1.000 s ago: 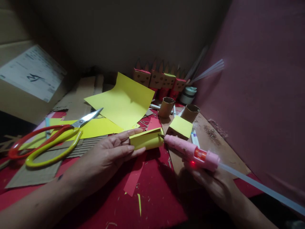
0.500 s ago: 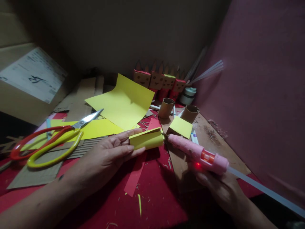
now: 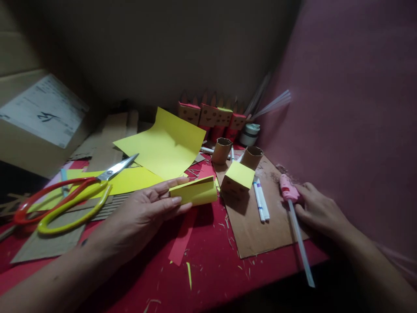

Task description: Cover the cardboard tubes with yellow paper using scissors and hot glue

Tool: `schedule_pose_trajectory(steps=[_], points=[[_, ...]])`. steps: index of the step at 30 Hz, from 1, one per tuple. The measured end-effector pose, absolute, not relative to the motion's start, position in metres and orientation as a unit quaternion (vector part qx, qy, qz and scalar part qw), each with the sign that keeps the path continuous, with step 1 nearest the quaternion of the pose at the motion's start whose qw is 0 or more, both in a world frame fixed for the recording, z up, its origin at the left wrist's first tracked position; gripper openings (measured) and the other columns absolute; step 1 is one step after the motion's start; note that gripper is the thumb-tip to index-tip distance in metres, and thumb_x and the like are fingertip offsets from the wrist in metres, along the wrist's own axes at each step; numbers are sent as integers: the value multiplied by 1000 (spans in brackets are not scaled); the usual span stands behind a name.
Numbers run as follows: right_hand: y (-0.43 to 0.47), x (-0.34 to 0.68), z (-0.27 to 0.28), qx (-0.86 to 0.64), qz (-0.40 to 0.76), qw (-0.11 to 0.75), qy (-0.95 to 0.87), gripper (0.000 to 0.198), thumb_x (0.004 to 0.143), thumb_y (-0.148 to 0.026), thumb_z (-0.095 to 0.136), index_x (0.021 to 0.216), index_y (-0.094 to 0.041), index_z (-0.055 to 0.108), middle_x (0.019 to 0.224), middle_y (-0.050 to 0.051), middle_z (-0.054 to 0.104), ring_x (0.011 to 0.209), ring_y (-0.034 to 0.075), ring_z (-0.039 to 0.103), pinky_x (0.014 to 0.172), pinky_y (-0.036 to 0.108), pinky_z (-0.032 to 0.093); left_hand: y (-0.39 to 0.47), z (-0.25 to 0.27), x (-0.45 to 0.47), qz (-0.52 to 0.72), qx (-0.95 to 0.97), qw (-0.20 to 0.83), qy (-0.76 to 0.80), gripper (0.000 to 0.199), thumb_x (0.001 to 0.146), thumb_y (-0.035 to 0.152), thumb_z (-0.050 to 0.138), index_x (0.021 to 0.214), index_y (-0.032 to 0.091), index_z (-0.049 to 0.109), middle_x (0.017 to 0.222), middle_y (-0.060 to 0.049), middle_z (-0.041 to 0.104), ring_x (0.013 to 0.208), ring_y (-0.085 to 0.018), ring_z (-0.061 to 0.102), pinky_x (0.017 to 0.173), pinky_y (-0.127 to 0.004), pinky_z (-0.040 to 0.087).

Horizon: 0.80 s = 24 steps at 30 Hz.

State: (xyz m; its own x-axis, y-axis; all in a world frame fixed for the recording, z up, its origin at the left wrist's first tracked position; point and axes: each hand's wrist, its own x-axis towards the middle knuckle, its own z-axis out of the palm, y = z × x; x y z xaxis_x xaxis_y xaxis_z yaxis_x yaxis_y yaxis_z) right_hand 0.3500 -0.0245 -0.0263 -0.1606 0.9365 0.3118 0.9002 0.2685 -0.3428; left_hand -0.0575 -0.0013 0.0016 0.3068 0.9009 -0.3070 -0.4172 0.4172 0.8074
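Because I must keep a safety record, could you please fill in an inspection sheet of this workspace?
Surface: red tabletop, with a cardboard sheet on it.
Work things: yellow paper roll, gapped along its top; pink glue gun, glue stick protruding.
Clutter: paper scraps, scissors, markers.
Hands: left hand holds the paper roll; right hand is at the glue gun, its grip partly hidden.
Cables: nothing seen.
Surroundings: carton at left, cardboard figures at the back, purplish wall at right.
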Motion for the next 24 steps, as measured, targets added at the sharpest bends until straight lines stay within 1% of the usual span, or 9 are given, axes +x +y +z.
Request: schedule_pose_trajectory(steps=[3, 6, 7, 9, 11, 13, 14, 18, 24], points=[[-29, 341, -16, -648, -78, 157, -741, 32, 64, -20, 66, 95, -26, 60, 90, 9, 53, 74, 29, 53, 56, 33, 31, 0, -3, -60, 452, 318, 746, 372, 53, 72, 3, 73, 122, 14, 63, 122, -16, 68, 101, -27, 69, 81, -23, 59], [-39, 296, 5, -643, -116, 235, -720, 26, 76, -30, 60, 102, -25, 60, 99, 11, 57, 84, 33, 55, 59, 38, 36, 0, -8, -63, 450, 337, 747, 356, 49, 73, 5, 73, 120, 15, 65, 121, -15, 69, 105, -28, 68, 81, -24, 59], [-41, 276, 12, -618, -59, 281, -732, 26, 80, -30, 59, 105, -26, 59, 101, 10, 59, 83, 29, 56, 60, 38, 39, 0, -9, -63, 444, 345, 749, 350, 48, 75, 6, 72, 121, 16, 64, 123, -15, 68, 108, -29, 66, 83, -25, 59], [-41, 233, 22, -548, 153, 335, -751, 28, 88, -27, 55, 115, -28, 55, 98, 6, 62, 83, 22, 60, 68, 37, 46, -1, -8, -63, 430, 358, 755, 341, 46, 78, 6, 69, 122, 18, 64, 126, -14, 66, 114, -30, 63, 87, -27, 58], [-34, 197, 26, -482, 330, 363, -726, 48, 83, -26, 64, 128, -26, 47, 98, 4, 63, 86, 20, 61, 77, 37, 50, -4, -5, -62, 424, 360, 757, 343, 44, 79, 6, 67, 122, 18, 64, 127, -14, 66, 116, -30, 62, 89, -29, 57], [-22, 173, 25, -431, 451, 380, -683, 72, 74, -21, 72, 137, -24, 38, 97, 4, 64, 83, 18, 61, 75, 34, 51, -6, -1, -61, 419, 355, 759, 351, 44, 79, 5, 67, 121, 17, 64, 125, -14, 67, 114, -30, 62, 90, -30, 57], [-16, 165, 23, -401, 503, 389, -659, 76, 72, -19, 73, 138, -25, 36, 100, 4, 65, 83, 17, 62, 73, 33, 52, -7, 0, -60, 417, 354, 759, 354, 43, 79, 5, 67, 120, 17, 65, 123, -14, 68, 112, -30, 64, 89, -30, 57], [-1, 154, 16, -325, 622, 398, -591, 58, 69, -7, 71, 123, -23, 54, 95, 0, 69, 91, 14, 64, 76, 25, 51, -6, 0, -61, 420, 356, 756, 353, 41, 77, 5, 69, 116, 18, 68, 117, -13, 71, 104, -29, 68, 87, -31, 58], [2, 152, 11, -321, 665, 404, -540, 34, 66, -2, 72, 94, -21, 71, 88, -3, 70, 78, 8, 63, 69, 19, 48, -4, -3, -64, 405, 366, 755, 364, 41, 74, 8, 74, 112, 19, 70, 111, -11, 73, 105, -29, 68, 81, -26, 60]])
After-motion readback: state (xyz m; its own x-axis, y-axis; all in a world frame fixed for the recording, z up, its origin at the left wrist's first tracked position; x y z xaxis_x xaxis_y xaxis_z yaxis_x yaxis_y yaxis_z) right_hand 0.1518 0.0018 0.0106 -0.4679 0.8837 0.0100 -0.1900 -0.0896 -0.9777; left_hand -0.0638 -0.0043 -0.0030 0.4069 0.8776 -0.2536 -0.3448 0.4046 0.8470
